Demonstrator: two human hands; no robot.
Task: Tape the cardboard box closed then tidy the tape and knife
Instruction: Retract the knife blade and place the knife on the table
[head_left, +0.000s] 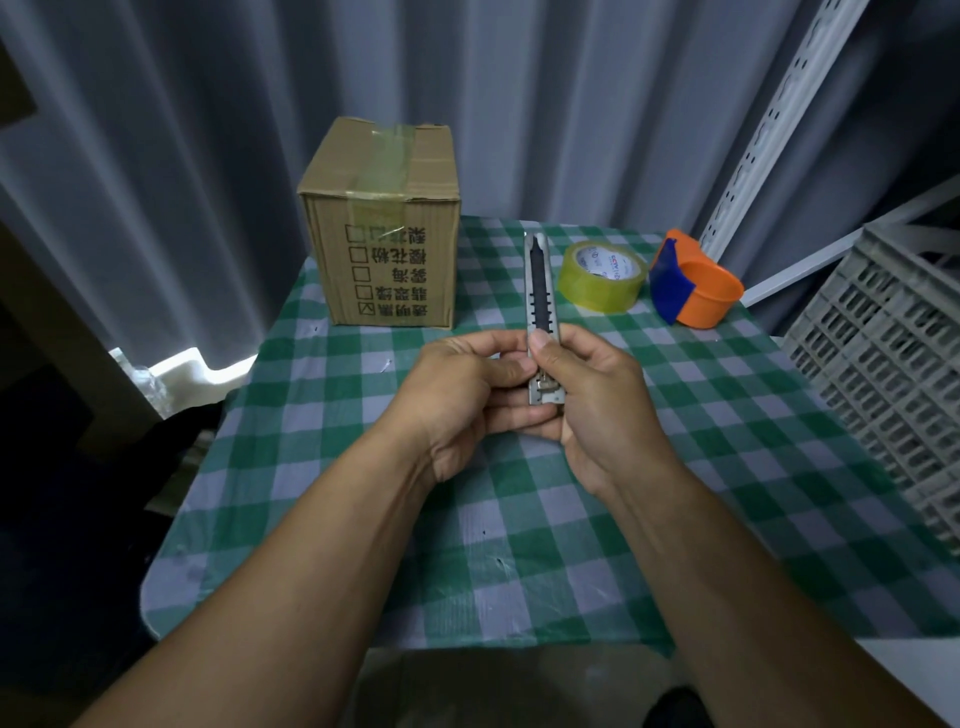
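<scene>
a: hands?
b: both on the knife (542, 291). left hand (467, 395) curls round its near end from the left. right hand (597, 405) wraps it from the right, thumb pressed on the top face.
a: knife position?
b: held above the middle of the desk (519, 545), tip toward the far edge. can't tell if the blade is out.
a: box?
b: cardboard box (384, 234) stands at the far left corner. flaps down, with a clear tape strip (387, 166) over the top seam and down the front face.
a: tape?
b: tape roll (602, 283) lies flat near the far edge, just right of the knife tip. orange and blue dispenser (696, 291) is just beside it, toward the far right corner. can't tell if they touch.
a: rest?
b: green check cloth (727, 467) covers the desk. grey crate (883, 364) off the right edge, grey curtain (519, 78) behind.
</scene>
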